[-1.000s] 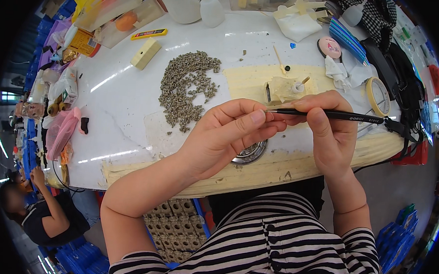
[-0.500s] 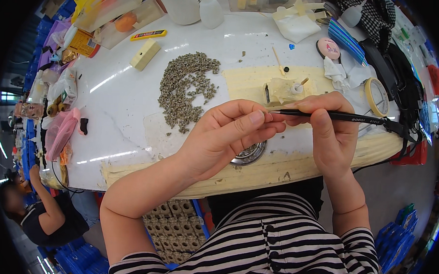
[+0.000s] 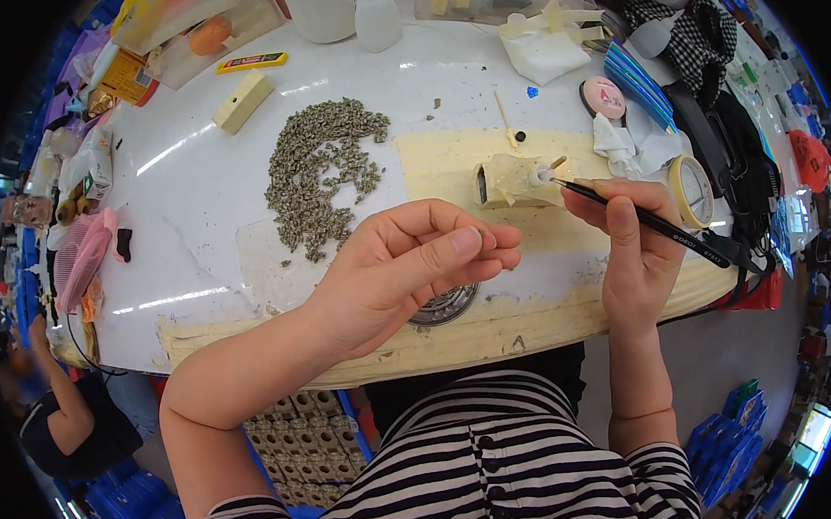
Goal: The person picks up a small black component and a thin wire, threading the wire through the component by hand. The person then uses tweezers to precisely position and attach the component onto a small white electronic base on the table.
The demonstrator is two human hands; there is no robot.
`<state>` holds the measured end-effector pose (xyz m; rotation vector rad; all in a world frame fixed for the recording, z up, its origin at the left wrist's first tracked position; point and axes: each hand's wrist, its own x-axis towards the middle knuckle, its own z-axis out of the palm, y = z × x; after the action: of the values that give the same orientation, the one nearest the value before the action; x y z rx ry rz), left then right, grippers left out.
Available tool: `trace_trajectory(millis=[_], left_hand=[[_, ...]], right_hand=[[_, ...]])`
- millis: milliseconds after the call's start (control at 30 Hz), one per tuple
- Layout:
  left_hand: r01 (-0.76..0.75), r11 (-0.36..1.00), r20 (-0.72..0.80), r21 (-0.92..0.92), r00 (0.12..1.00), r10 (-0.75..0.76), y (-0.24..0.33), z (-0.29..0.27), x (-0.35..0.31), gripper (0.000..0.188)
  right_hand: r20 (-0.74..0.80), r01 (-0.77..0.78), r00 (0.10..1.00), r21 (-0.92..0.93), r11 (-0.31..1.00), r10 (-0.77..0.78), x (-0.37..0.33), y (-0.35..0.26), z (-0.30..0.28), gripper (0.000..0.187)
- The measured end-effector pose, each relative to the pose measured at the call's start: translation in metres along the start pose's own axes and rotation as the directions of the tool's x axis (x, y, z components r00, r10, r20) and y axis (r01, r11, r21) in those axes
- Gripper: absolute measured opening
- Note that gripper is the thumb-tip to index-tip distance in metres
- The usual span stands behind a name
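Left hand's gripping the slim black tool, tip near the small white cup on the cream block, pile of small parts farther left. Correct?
No, wrong hand: the head view shows the right hand holding the slim black tool. Rest stands: tip near the small white cup on the cream block, pile of small parts farther left.

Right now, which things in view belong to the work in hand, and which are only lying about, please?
Belongs to the work:
brush, in the right hand
white cup, at the brush's tip
perhaps something in the pinched left hand, too small to tell
grey bits, probably, heaped near the left hand

Apparently just lying about:
tape roll
pink case
yellow pack
checkered cloth
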<state>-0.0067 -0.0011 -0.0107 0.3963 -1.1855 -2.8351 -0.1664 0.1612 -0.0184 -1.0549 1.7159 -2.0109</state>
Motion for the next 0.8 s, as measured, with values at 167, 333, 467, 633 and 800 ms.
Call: trace_trajectory(millis=[167, 333, 467, 633, 800], left_hand=[[0.003, 1.000, -0.006, 0.012, 1.000, -0.003, 0.0002, 0.0006, -0.0005, 0.017], [-0.005, 1.000, 0.005, 0.010, 1.000, 0.005, -0.0007, -0.0001, 0.0003, 0.018], [0.002, 1.000, 0.001, 0.010, 1.000, -0.002, -0.0001, 0.0002, -0.0001, 0.018], [0.008, 1.000, -0.009, 0.013, 1.000, -0.008, 0.0006, 0.0020, -0.0003, 0.019], [0.001, 1.000, 0.007, 0.005, 1.000, -0.001, -0.0006, 0.0002, -0.0003, 0.019]], right_hand=[[-0.003, 0.011, 1.000, -0.021, 1.000, -0.011, -0.0012, 0.0017, 0.0002, 0.015], [-0.010, 0.008, 1.000, -0.034, 0.999, -0.009, -0.0013, 0.0024, 0.0009, 0.015], [-0.002, 0.009, 1.000, -0.055, 0.998, -0.010, -0.0007, 0.0018, 0.0012, 0.015], [0.001, 0.010, 1.000, -0.083, 0.996, -0.010, -0.0013, 0.0023, 0.0007, 0.015], [-0.002, 0.015, 1.000, -0.085, 0.996, -0.015, -0.0013, 0.0030, 0.0011, 0.015]])
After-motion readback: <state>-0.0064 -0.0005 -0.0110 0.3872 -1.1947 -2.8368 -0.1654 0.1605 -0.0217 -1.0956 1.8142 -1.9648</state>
